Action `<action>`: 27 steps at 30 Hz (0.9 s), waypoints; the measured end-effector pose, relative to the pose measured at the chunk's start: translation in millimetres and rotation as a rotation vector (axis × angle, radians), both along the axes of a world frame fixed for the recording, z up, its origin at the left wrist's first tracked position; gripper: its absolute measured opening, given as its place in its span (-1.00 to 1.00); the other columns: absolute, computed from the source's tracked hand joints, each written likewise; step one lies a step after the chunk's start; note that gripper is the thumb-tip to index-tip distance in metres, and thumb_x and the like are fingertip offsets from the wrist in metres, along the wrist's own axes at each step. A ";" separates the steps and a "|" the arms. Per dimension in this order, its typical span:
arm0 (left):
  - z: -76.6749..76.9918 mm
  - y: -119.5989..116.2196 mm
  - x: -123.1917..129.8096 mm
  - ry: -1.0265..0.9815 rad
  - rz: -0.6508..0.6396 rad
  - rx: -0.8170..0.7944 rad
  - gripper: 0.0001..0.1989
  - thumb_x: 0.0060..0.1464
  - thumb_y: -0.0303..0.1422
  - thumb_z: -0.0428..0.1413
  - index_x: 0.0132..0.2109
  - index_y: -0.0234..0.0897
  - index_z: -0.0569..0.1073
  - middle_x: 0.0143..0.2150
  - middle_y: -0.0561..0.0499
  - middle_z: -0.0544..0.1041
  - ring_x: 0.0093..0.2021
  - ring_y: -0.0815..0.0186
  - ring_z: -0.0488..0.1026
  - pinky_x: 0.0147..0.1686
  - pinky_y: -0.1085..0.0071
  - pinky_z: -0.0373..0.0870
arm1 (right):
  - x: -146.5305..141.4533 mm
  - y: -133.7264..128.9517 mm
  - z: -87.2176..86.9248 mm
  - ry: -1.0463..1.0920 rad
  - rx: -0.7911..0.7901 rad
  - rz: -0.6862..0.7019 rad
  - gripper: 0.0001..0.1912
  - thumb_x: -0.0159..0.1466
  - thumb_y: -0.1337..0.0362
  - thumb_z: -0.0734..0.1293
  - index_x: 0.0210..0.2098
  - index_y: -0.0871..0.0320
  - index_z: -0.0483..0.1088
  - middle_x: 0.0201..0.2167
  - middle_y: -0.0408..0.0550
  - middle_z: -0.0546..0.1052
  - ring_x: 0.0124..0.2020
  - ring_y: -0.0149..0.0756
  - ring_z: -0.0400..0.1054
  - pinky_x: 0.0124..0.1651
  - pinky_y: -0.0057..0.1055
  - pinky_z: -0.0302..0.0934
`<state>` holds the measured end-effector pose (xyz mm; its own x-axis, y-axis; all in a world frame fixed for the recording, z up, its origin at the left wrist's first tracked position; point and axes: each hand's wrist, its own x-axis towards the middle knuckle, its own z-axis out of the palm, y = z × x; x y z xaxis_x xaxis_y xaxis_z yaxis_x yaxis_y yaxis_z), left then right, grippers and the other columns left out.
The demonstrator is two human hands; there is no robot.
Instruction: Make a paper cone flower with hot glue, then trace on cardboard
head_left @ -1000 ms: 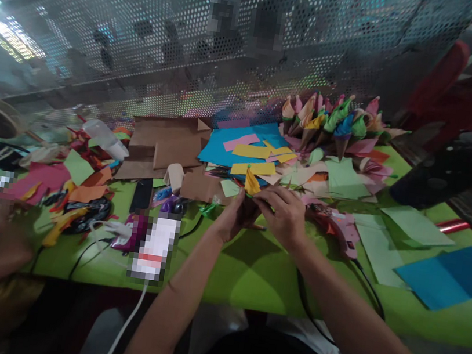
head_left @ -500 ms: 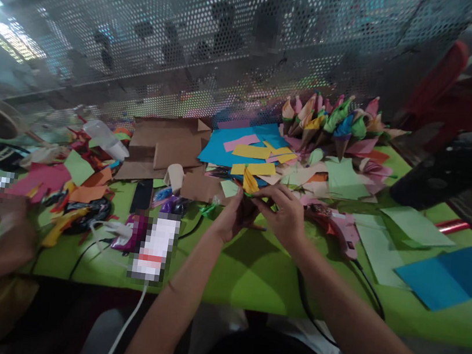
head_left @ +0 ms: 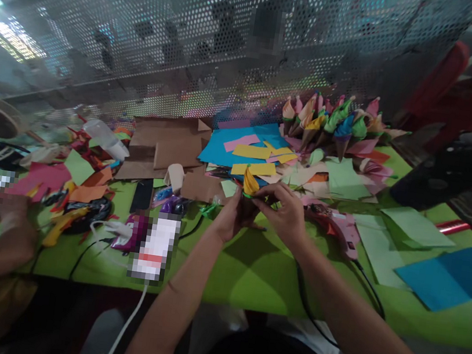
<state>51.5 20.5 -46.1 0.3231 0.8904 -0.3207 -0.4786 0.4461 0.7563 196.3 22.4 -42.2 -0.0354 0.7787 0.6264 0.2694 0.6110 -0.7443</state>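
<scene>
As your left grip (head_left: 228,218) closes around the brown paper cone (head_left: 246,206), the cone's yellow twisted top (head_left: 251,182) points up between your two hands. Your right grip (head_left: 287,214) has its fingertips against the upper side of the cone, near the green band; you cannot tell from this view whether they pinch it or only touch.

Near your right grip, on its right, lies a pink glue gun (head_left: 345,234) on the green table (head_left: 256,279). Left of your left grip you have a white slab (head_left: 156,246), blurred by pixels, then a purple packet (head_left: 131,231) and a dark phone (head_left: 142,196). Well apart on that side, another person's hand (head_left: 15,213) is over the table, with a yellow glue gun (head_left: 62,227) between that hand and yours.

Just beyond both grips are yellow strips (head_left: 254,169) and a large blue sheet (head_left: 218,145), with brown sheets (head_left: 144,141) to their left. Farther out, to the right of your grips, stands a cluster of colorful cones (head_left: 335,123). Behind everything on the table rises a perforated screen (head_left: 169,56).
</scene>
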 end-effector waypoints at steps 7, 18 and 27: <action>0.3 -3.7 -2.8 -0.003 -0.025 0.030 -0.56 0.23 0.00 0.07 0.08 -0.16 0.50 -0.04 -0.11 0.59 -0.16 0.27 0.51 -0.50 0.58 0.33 | 1.6 0.3 1.4 0.026 -0.028 0.033 -0.97 0.24 0.28 0.40 -0.33 0.08 0.51 -0.36 -0.06 0.53 -0.32 -0.23 0.42 -0.27 -0.32 0.33; 0.2 1.3 -5.6 0.057 -0.138 0.108 -0.34 -0.19 0.27 0.23 -0.40 -0.29 0.33 -0.57 0.14 0.26 -0.61 0.53 0.08 -0.72 0.65 -0.04 | 1.5 2.0 1.9 0.142 -0.098 0.051 -0.90 0.25 0.24 0.41 -0.37 0.10 0.47 -0.40 -0.11 0.49 -0.39 -0.32 0.34 -0.34 -0.39 0.23; 6.4 -0.9 -2.1 0.041 -0.043 0.020 -0.46 0.07 0.17 0.12 -0.30 -0.29 0.38 -0.55 0.13 0.27 -0.59 0.49 0.16 -0.72 0.67 0.03 | 1.2 4.8 -0.5 0.134 -0.134 0.054 -0.82 0.19 0.14 0.47 -0.37 0.10 0.47 -0.39 -0.11 0.50 -0.39 -0.32 0.32 -0.36 -0.39 0.21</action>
<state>49.4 19.5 -39.7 0.3481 0.8824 -0.3165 -0.4279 0.4500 0.7838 197.5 27.2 -42.7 -0.0028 0.8546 0.5192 0.1324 0.5150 -0.8469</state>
